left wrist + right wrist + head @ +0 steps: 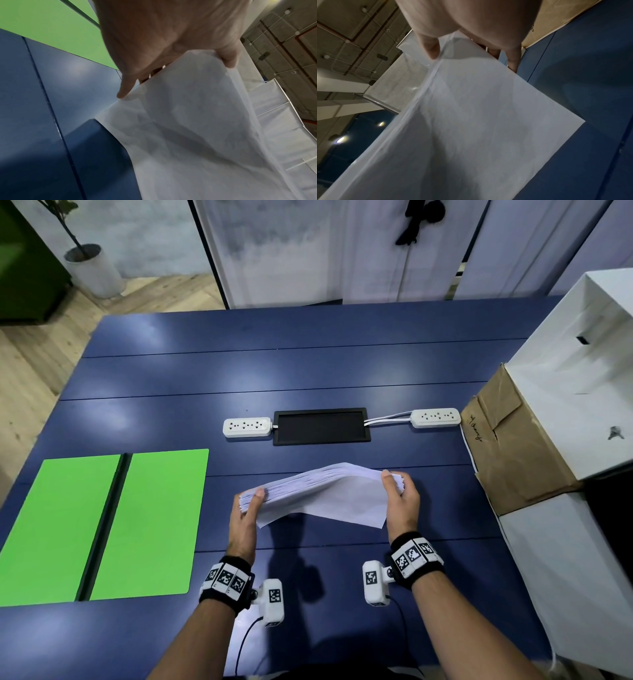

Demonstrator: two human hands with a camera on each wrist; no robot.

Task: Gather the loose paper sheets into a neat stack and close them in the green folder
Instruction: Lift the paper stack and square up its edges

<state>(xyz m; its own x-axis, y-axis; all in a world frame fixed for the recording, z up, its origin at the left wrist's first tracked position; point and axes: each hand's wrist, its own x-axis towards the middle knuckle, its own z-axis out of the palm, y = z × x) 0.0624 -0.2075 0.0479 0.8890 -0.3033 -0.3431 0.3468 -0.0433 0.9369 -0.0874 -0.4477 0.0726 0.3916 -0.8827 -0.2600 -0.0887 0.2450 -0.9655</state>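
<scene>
A: We have the paper sheets (pixel 322 494) lifted off the blue table (pixel 308 371), held on edge between both hands, near the front and just right of the middle. How do we think they will handle?

B: Light, but floppy. The bundle already bows upward in the middle, and the sheet nearest us hangs lower than the rest, so the edges are not yet square. Loose sheets are also smooth against each other; we judge they could fan out or slide if we ease off.

A: So where do we hold?

B: At the two short ends, as we do now. Our left hand (pixel 245 513) pinches the left end, thumb across the near face and fingers behind; the left wrist view shows the thumb (pixel 228 59) pressed on the paper's top edge. Our right hand (pixel 400 501) clamps the right end the same way, thumb in front, fingers curled round the back. Neither hand is slack.

A: And the green folder (pixel 102 525)?

B: It lies open and flat on the table to our left, well apart from the sheets, nothing in it. We think tapping the lower edge on the table to square the bundle comes first, then carrying it over.
</scene>
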